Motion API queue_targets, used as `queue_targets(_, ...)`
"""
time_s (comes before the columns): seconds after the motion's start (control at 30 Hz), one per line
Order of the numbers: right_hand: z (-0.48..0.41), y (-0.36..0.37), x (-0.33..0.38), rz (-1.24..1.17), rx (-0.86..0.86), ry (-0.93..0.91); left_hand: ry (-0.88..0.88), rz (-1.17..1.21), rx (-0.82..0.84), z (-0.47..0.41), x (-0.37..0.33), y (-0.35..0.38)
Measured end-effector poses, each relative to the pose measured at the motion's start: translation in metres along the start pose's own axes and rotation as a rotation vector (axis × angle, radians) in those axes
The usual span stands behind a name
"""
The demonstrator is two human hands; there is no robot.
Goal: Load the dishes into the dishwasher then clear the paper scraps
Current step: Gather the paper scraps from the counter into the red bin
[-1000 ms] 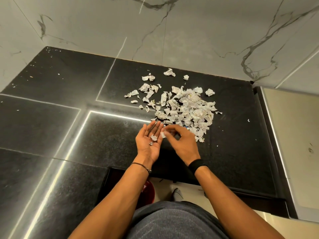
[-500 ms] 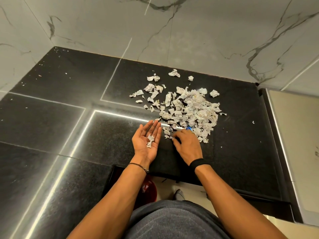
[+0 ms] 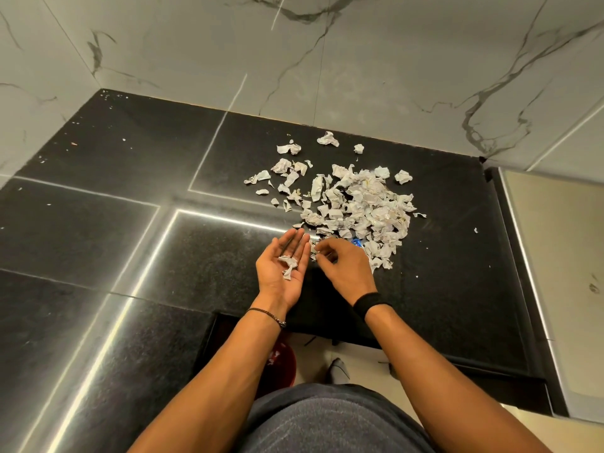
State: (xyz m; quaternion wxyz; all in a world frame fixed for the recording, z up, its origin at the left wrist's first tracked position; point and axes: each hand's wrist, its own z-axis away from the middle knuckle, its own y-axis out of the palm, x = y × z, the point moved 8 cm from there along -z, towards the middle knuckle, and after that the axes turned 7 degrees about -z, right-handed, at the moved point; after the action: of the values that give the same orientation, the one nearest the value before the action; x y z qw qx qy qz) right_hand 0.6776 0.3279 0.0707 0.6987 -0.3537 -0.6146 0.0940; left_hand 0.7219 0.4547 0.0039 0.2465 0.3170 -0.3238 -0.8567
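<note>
While the left hand (image 3: 281, 271) lay flat, palm up, carrying a few paper scraps (image 3: 289, 264), the right hand (image 3: 346, 273) curled at the near edge of the pile (image 3: 359, 204), its hold unclear. Sweeping handfuls would probably beat single pinches.

Scraps (image 3: 289, 265) lie in left hand (image 3: 272, 275) — right hand (image 3: 347, 270) curled.

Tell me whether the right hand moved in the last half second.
Yes: the right hand shifted slightly left, from the scrap pile edge toward the left hand.
</note>
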Motion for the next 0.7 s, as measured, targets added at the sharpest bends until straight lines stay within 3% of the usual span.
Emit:
queue_targets(0.2,-0.005,0.031,-0.005,0.257,0.110,-0.115,0.025,-0.005,-0.032,0.006,-0.010,-0.014)
queue_targets(0.4,0.006,0.024,-0.019,0.256,0.074,-0.155,0.058,-0.013,-0.062,0.005,-0.021,-0.021)
queue_targets(0.57,0.011,0.005,-0.014,-0.076,-0.021,-0.038,0.044,-0.029,-0.063,0.001,-0.014,-0.015)
queue_targets(0.7,0.009,0.010,0.019,-0.303,0.035,-0.041,0.015,-0.069,-0.032,-0.002,-0.001,-0.003)
